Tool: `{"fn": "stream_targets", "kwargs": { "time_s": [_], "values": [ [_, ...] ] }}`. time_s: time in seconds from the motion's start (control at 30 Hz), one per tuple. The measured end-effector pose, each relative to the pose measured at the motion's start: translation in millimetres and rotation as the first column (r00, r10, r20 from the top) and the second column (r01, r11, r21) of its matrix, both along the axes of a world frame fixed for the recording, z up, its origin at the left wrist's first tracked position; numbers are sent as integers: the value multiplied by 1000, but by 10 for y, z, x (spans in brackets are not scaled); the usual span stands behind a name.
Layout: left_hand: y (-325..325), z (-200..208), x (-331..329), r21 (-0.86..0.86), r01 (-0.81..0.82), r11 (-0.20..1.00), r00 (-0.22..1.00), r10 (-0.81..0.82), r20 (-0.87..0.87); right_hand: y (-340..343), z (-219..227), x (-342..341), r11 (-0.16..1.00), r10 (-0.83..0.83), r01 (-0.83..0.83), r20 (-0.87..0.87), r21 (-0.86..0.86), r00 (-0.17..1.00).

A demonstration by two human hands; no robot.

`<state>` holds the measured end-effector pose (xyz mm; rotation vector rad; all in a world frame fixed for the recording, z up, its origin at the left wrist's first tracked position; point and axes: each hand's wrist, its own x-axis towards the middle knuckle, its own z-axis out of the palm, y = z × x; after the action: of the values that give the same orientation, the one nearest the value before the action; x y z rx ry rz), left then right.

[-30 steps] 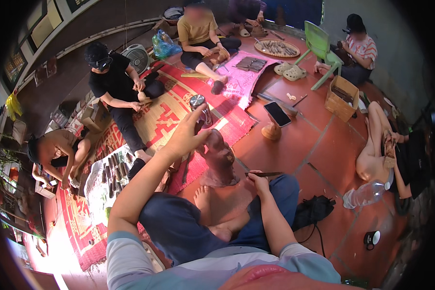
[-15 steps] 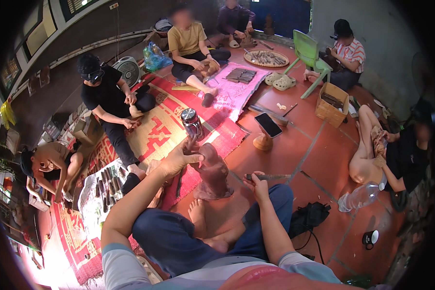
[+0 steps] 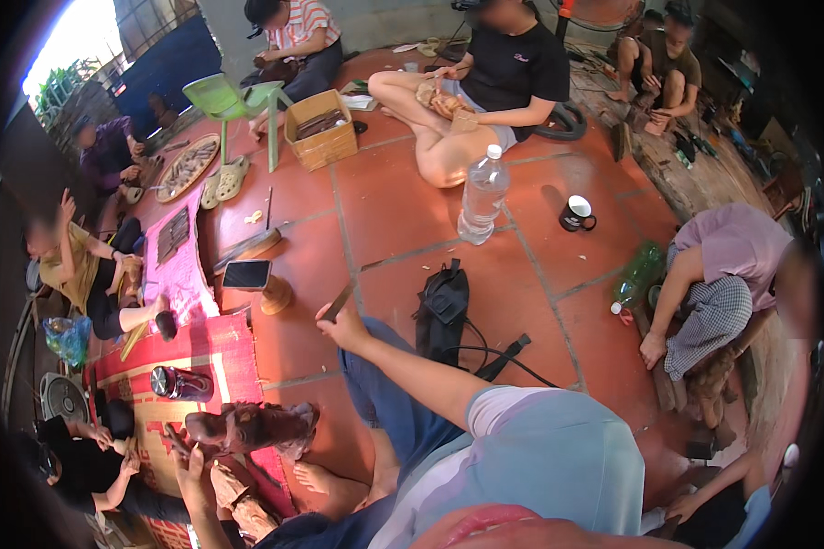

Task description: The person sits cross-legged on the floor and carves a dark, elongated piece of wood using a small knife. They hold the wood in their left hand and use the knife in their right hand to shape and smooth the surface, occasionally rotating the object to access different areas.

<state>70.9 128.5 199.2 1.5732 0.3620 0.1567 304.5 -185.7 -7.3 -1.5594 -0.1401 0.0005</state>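
Note:
My right hand (image 3: 346, 331) is closed round a slim, flat carving tool (image 3: 341, 300), held above my right knee; its brownish end sticks out past my fingers. I cannot tell whether it is a chisel or a knife. At the lower left is a reddish-brown carved wooden figure (image 3: 261, 427), its base near my bare foot. My left hand (image 3: 194, 485) is beside the figure's top, thumb apart from the shaded fingers. Whether it touches the figure I cannot tell. A paler carved wooden piece (image 3: 240, 499) lies close to that hand.
A phone (image 3: 247, 274) rests on a wooden stand beyond the figure, near a dark flask (image 3: 181, 382). A black bag (image 3: 442, 306) with cables lies beyond my knee. Farther off are a water bottle (image 3: 483, 197), a mug (image 3: 577, 214) and a cardboard box (image 3: 322, 133). Several people sit around.
My view has swung to the right and tilted, so the figure and my left hand appear lower left. More people on the right have come into view. My right hand still grips the tool, now angled upward.

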Motion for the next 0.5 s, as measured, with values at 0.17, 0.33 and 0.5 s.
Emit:
{"fn": "stream_targets", "kwargs": {
  "time_s": [0.17,0.33,0.5],
  "values": [
    [-1,-244,78,1,46,999,994,-46,-95,15,35,-128,943,157,-84,209,-321,965],
    [437,-453,55,9,81,997,997,-81,-15,48,30,-118,950,164,-80,263,-303,951],
    [421,-430,69,115,50,992,997,-43,-63,174,-35,-57,945,215,-139,239,-298,947]
  ]
}}
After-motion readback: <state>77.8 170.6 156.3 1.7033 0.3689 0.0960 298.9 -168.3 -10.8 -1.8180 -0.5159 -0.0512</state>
